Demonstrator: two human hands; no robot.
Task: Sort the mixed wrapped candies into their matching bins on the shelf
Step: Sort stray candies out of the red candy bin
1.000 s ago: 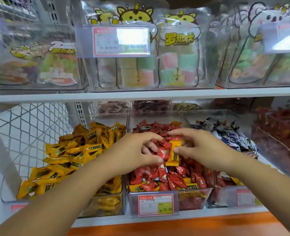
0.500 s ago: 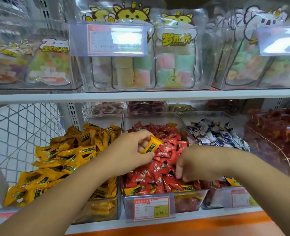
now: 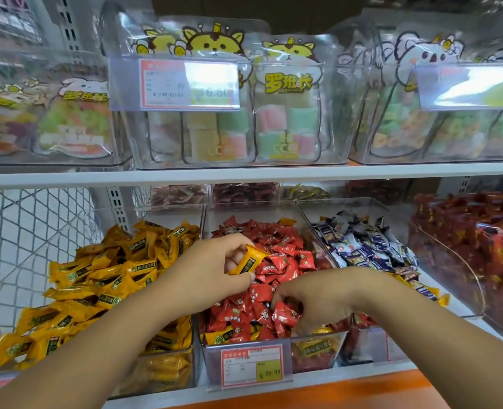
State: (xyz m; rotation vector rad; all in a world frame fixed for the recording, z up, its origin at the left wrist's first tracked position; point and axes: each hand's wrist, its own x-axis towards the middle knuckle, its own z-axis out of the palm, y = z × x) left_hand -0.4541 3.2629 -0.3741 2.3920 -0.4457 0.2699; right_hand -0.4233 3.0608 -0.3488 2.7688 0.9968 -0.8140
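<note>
Yellow candy (image 3: 247,260) is pinched in the left hand (image 3: 213,268), grip closed on it between thumb and fingers. It is held above the middle bin (image 3: 313,357) of red candies (image 3: 279,262), just beside the yellow bin (image 3: 167,371). The right hand (image 3: 318,296) lies fingers-down in the red heap near the bin's front. Its grip is curled, but whether it holds a piece I cannot tell.

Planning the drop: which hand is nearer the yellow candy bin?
Left. The left hand, pinching a yellow candy, hovers just right of the yellow candy bin; the right hand is farther right, among the red candies.
</note>
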